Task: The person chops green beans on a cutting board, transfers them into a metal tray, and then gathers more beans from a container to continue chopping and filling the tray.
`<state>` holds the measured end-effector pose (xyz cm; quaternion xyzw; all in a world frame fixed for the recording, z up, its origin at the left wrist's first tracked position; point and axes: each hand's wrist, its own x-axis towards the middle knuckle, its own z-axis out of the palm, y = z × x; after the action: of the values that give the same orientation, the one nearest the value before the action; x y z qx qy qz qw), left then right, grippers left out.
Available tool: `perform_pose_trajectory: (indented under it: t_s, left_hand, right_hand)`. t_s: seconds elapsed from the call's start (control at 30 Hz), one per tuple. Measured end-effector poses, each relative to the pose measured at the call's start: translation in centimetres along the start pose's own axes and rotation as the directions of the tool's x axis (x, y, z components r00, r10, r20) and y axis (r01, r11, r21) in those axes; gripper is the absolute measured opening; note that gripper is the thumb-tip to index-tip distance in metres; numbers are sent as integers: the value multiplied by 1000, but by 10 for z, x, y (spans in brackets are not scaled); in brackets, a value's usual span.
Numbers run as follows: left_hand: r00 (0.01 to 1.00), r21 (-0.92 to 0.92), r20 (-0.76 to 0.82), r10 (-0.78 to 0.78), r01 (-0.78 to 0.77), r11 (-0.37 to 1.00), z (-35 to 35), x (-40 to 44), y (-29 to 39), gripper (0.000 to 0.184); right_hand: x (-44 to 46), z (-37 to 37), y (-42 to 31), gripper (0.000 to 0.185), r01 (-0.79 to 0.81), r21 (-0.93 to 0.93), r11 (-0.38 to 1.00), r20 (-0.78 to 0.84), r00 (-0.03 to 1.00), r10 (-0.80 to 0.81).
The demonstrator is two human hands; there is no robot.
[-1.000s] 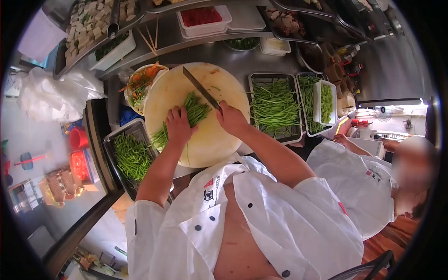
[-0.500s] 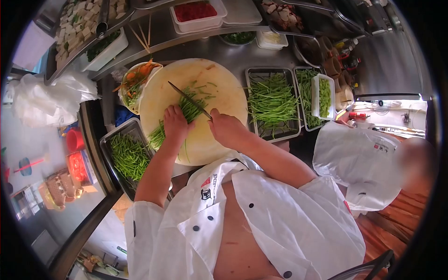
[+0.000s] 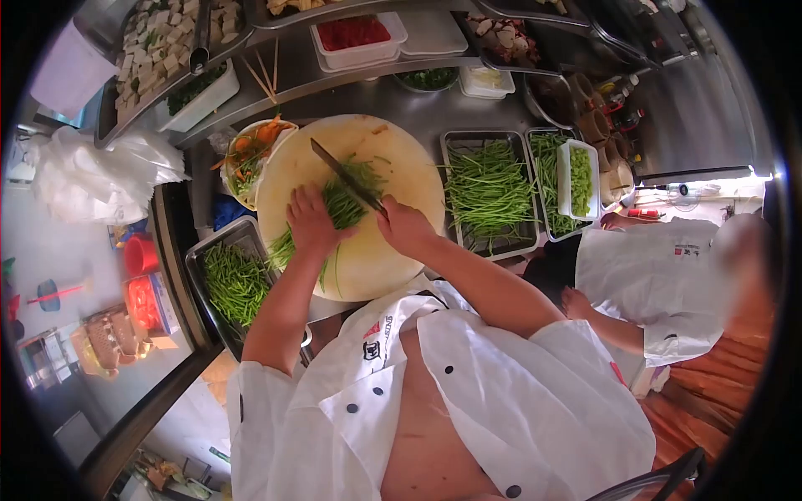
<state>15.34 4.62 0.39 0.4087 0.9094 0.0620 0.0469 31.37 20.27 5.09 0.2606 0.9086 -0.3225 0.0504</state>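
Observation:
On a round cutting board (image 3: pixel 393 250) lies a bundle of green stalks (image 3: pixel 341 205). My left hand (image 3: pixel 312 220) presses on the bundle from the left, its fingers over the stalks. A knife (image 3: pixel 341 171) is held by its handle in my right hand (image 3: pixel 406 225), the blade slanting up and left across the stalks. Short cut pieces (image 3: pixel 368 171) lie beyond the blade. Longer stalk ends reach toward the board's lower left edge.
Right of the board stand a tray of long green stalks (image 3: pixel 491 196) and a white tub of chopped greens (image 3: pixel 580 179). Another tray of greens (image 3: pixel 236 280) sits lower left, a bowl of scraps (image 3: pixel 251 159) upper left. A co-worker (image 3: pixel 660 271) stands at the right.
More cut pieces lie beyond the knife than a second ago. The blade has shifted on the bundle, and my left hand's fingers have spread a little. The co-worker has changed posture, a forearm now showing.

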Motion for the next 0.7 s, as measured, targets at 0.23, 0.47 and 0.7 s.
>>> perform_pose_trajectory:
  t_s: [0.23,0.47,0.7]
  left_hand:
    - [984,-51,169,-48,57,997,-2,-16,-18,127]
    - [998,-29,39,44,-42,999,27,-16,-16,102]
    - [998,-24,51,35,-34,999,35,-14,-21,94]
  right_hand:
    - [-42,-45,-47,28,23,-47,999,70,997,-20]
    - [-49,-33,-58,27,39,-1,999,112,993,-39]
    - [-44,-34,-67,26,37,-17,999,153,988,-34]
